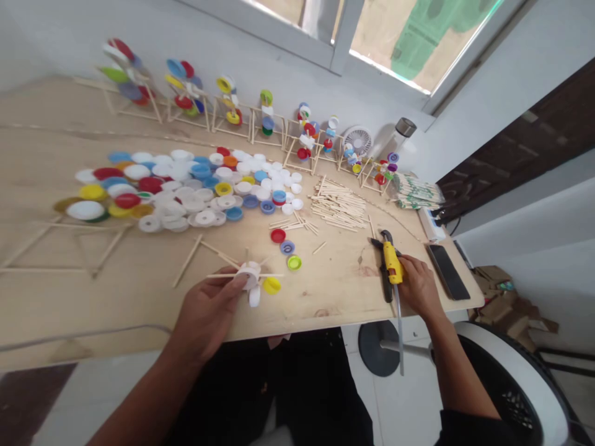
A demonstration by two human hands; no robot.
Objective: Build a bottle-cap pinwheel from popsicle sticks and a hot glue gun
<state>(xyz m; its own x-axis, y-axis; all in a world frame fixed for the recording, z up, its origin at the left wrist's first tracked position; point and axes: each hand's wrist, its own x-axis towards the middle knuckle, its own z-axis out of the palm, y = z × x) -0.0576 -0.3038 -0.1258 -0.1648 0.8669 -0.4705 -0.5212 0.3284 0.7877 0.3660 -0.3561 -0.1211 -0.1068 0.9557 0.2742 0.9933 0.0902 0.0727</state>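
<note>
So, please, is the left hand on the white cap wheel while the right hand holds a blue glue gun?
Not quite: the head view shows the right hand holding a yellow glue gun, not blue. The left hand is on the white cap wheel.

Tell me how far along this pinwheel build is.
Done: finished pinwheels stand along the wall. In hand: left hand holds a stick-and-cap wheel with two caps on; right hand grips the glue gun. Left: bare spokes, loose caps and sticks waiting.
</note>
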